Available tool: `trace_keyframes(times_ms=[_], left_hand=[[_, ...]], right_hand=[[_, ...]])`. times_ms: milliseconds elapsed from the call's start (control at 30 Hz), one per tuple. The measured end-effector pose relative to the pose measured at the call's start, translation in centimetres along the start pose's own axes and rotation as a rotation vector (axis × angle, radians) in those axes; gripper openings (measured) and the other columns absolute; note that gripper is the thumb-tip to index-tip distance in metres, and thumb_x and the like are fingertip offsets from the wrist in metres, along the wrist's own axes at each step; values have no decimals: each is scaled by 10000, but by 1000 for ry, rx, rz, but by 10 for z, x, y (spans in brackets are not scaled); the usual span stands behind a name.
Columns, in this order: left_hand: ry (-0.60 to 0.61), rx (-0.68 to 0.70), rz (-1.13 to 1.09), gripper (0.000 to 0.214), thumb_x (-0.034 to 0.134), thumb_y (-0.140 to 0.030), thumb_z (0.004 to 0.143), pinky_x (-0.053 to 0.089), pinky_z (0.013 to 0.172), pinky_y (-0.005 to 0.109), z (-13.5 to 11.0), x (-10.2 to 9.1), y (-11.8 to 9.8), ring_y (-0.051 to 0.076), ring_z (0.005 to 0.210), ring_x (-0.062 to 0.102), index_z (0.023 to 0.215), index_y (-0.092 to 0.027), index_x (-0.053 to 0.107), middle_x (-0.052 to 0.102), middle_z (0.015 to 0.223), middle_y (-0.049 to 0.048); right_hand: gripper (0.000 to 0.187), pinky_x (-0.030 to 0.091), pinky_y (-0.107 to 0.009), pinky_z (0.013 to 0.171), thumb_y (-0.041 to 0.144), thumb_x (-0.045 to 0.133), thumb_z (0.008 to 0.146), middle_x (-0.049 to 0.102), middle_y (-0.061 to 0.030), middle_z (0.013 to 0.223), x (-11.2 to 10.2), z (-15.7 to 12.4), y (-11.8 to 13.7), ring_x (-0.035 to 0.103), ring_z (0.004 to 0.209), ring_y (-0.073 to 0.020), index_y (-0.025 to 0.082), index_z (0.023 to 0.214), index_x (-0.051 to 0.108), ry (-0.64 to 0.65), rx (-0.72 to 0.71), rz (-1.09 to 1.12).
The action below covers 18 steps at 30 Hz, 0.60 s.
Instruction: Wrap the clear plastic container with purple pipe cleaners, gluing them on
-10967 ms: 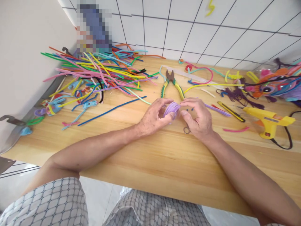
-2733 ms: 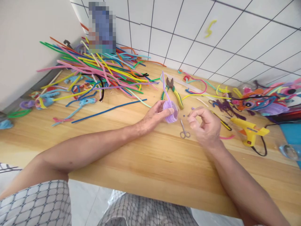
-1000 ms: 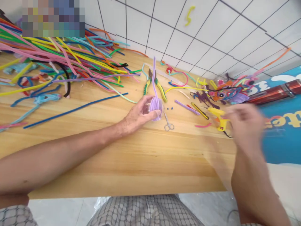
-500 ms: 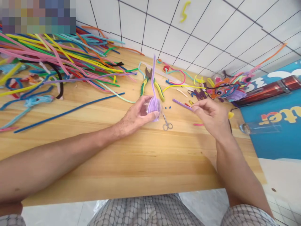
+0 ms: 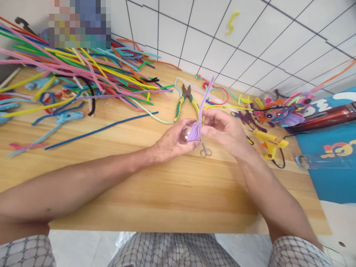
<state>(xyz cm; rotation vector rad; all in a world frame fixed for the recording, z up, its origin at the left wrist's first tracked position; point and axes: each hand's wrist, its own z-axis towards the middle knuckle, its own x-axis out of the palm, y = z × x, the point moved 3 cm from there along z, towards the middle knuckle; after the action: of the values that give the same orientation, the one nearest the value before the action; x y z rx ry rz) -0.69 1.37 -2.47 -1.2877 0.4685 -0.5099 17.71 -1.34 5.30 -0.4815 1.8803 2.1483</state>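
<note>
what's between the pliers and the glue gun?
Head view: the right hand spans that stretch; the end of a yellow-and-black tool shows between its wrist and the glue gun. Anything under the hand is hidden.

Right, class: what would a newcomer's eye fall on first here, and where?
Probably the heap of multicoloured pipe cleaners sprawled across the far left of the wooden table. Next, near the centre, the bundled purple pipe cleaners and clear rounded object in the left hand. The yellow glue gun also stands out, lying to the right.
</note>
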Motion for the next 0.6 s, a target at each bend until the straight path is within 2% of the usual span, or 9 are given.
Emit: trace_keyframes(times_ms=[67, 133, 300, 600], left_hand=[[5, 8, -12, 606, 792, -400, 841, 600, 987, 407, 1, 0, -2, 262, 1135, 718, 1381, -210, 593, 712, 1360, 136], [-4, -9, -11, 592, 789, -425, 839, 592, 1009, 427, 1, -1, -4, 271, 1144, 708, 1356, -206, 601, 716, 1331, 134], [-29, -35, -47, 590, 802, -449, 820, 569, 1064, 438, 3, -2, -4, 294, 1260, 677, 1330, -224, 608, 703, 1351, 116], [5, -7, -51, 604, 812, -451, 844, 607, 990, 411, 3, -2, -3, 295, 1233, 697, 1355, -209, 599, 695, 1379, 135]], right_hand=[[405, 604, -339, 729, 598, 945, 787, 722, 17, 871, 12, 5, 0, 677, 769, -172, 292, 1001, 787, 80, 28, 77], [418, 623, -357, 730, 635, 942, 778, 734, 9, 856, 14, 6, -2, 692, 765, -182, 280, 910, 763, 103, 47, 124], [440, 654, -383, 723, 639, 975, 727, 741, 5, 838, 6, 3, -14, 717, 762, -196, 281, 854, 752, 89, 43, 154], [372, 610, -351, 677, 569, 977, 754, 702, 3, 808, 10, 3, -20, 685, 739, -183, 276, 802, 754, 20, -17, 143]])
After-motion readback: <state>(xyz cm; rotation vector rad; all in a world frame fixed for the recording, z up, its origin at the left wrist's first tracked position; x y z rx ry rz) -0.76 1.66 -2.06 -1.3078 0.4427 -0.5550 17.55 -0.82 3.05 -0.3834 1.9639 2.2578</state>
